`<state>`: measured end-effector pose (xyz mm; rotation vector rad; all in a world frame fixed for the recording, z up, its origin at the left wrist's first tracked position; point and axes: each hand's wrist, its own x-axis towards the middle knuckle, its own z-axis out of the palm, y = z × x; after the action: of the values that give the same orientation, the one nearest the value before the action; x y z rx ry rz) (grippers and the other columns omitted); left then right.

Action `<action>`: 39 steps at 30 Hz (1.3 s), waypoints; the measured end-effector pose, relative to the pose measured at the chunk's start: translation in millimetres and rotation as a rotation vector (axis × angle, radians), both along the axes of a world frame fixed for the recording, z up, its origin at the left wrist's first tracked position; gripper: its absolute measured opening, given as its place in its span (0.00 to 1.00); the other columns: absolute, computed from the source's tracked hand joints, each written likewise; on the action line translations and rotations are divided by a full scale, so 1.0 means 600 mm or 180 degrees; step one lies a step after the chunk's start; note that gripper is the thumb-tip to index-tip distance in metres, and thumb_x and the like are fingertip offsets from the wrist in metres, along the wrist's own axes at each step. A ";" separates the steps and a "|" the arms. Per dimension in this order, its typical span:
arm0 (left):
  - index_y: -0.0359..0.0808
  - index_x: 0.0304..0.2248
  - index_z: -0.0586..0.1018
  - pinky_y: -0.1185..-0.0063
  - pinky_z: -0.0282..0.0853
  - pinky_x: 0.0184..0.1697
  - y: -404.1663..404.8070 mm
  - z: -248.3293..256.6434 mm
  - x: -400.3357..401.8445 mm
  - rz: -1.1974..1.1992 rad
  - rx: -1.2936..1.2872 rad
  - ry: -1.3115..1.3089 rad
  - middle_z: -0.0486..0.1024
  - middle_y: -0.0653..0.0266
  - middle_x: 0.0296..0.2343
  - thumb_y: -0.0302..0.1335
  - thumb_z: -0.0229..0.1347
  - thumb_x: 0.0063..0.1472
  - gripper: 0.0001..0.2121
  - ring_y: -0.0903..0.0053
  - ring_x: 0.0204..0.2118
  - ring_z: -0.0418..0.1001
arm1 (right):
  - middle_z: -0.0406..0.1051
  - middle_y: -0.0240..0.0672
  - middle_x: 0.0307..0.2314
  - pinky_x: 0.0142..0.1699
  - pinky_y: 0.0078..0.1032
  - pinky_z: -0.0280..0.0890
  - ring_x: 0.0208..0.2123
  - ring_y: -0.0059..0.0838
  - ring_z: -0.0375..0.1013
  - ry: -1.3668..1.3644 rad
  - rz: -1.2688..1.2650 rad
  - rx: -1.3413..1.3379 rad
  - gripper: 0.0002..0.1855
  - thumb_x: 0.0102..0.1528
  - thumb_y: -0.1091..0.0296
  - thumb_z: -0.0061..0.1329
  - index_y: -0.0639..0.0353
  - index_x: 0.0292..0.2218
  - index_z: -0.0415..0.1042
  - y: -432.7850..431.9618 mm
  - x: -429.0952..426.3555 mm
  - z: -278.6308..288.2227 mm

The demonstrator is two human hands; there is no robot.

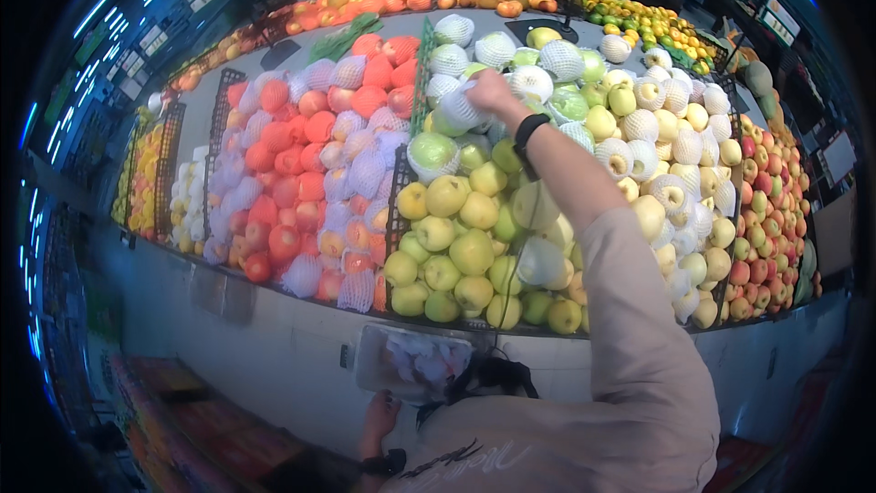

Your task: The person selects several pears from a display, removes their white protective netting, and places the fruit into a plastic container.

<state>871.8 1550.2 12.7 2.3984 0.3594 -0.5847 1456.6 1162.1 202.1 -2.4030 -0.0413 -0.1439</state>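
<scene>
My right hand [489, 91] reaches over the display and grips a white foam net [460, 107]. A green fruit shows just below that net, but my fingers and the net hide how the two meet. Foam-netted pale green fruits [494, 48] surround the hand, and a large green fruit in a net [434, 154] lies just nearer. Bare yellow-green pears or apples [448, 195] are heaped in front. Low down, my left hand [383, 411] hangs beside a translucent plastic container [366, 356] holding crumpled pale wrapping. Its fingers look curled; whether it holds anything is unclear.
Red and lilac-netted fruits [287, 164] fill the section to the left, behind a green and black plastic divider [422, 75]. Pale netted fruits [674, 150] and red apples [766, 219] lie to the right. A dark cord [523, 246] runs down over the fruit. Patterned boxes [198, 418] stand lower left.
</scene>
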 end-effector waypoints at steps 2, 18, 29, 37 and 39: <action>0.31 0.47 0.71 0.66 0.71 0.42 0.003 -0.004 -0.022 0.0072 -0.0038 0.0055 0.77 0.47 0.37 0.36 0.55 0.59 0.21 0.55 0.39 0.76 | 0.75 0.51 0.40 0.47 0.32 0.69 0.42 0.45 0.76 0.0211 0.0284 -0.0272 0.25 0.45 0.59 0.54 0.62 0.44 0.76 -0.009 -0.013 0.016; 0.29 0.49 0.70 0.66 0.70 0.44 -0.005 0.019 0.000 0.0173 -0.0302 0.0371 0.75 0.43 0.41 0.36 0.56 0.58 0.23 0.55 0.42 0.75 | 0.58 0.59 0.52 0.53 0.39 0.66 0.51 0.55 0.67 0.0532 0.0049 -0.0930 0.33 0.50 0.55 0.53 0.63 0.53 0.62 0.111 -0.058 -0.029; 0.31 0.47 0.72 0.69 0.70 0.45 0.009 0.009 0.029 0.0337 -0.0842 -0.0188 0.76 0.51 0.40 0.34 0.53 0.62 0.18 0.59 0.42 0.76 | 0.75 0.52 0.35 0.46 0.40 0.69 0.39 0.49 0.75 -0.0641 0.0087 -0.0055 0.20 0.47 0.66 0.51 0.61 0.42 0.74 0.013 -0.117 0.076; 0.35 0.58 0.59 0.61 0.65 0.54 -0.067 0.184 0.152 0.0634 -0.4757 0.0574 0.64 0.54 0.54 0.45 0.45 0.66 0.28 0.58 0.55 0.66 | 0.71 0.44 0.26 0.30 0.41 0.69 0.26 0.44 0.75 -0.0375 0.2705 -0.1063 0.17 0.46 0.70 0.48 0.63 0.40 0.66 0.214 -0.597 0.089; 0.35 0.58 0.59 0.61 0.61 0.57 -0.090 0.214 0.152 0.1052 -0.5577 0.0627 0.64 0.53 0.55 0.43 0.43 0.68 0.26 0.61 0.55 0.66 | 0.70 0.39 0.27 0.31 0.36 0.69 0.28 0.40 0.74 -0.0564 0.2663 -0.1081 0.17 0.46 0.67 0.49 0.63 0.39 0.68 0.269 -0.676 0.028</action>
<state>962.8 1496.3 140.9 0.5919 0.1528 -0.5671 1051.0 1323.8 218.6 -2.4798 -1.2092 0.0502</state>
